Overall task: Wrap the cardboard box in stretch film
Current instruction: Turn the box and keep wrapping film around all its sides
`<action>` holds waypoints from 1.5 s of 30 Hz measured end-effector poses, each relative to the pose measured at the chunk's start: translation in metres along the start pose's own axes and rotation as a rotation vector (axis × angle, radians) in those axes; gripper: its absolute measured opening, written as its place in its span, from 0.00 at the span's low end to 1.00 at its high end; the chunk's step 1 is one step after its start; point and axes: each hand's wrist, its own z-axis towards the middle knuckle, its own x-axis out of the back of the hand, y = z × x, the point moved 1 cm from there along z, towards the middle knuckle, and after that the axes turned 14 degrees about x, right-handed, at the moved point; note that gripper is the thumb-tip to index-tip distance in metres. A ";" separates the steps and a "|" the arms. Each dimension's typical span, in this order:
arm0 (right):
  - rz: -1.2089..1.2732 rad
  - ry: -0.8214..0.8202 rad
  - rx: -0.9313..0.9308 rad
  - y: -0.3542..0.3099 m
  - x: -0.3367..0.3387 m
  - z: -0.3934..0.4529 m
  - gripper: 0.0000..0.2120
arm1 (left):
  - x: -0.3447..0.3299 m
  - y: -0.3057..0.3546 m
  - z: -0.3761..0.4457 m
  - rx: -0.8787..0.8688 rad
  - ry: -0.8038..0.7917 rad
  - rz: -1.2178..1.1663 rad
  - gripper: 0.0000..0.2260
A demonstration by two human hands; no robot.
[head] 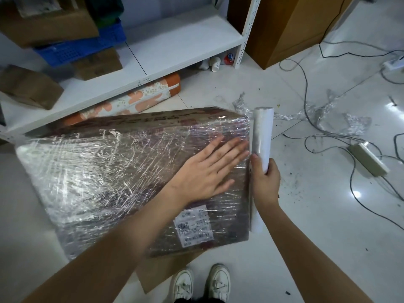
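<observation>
A large flat cardboard box lies on the floor, its top covered in wrinkled shiny stretch film, with a white shipping label near its front right corner. My left hand lies flat and open on the film near the box's right edge. My right hand grips the middle of the stretch film roll, which stands along the box's right edge, running from far to near. Film runs from the roll onto the box top.
A white shelf with cardboard boxes and a blue crate stands behind. A floral orange roll lies under it. Crumpled film scraps, cables and a power strip lie on the floor to the right. My shoes stand on cardboard.
</observation>
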 end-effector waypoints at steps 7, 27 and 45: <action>0.028 0.000 0.008 -0.001 0.000 0.002 0.20 | 0.001 0.012 -0.009 -0.005 0.017 0.103 0.27; 0.027 -0.031 0.013 0.006 -0.005 0.010 0.14 | -0.009 0.056 -0.079 -0.223 -0.217 0.032 0.29; -0.017 -0.059 -0.032 0.006 -0.002 -0.004 0.16 | -0.023 0.073 -0.120 -0.582 -0.223 0.226 0.27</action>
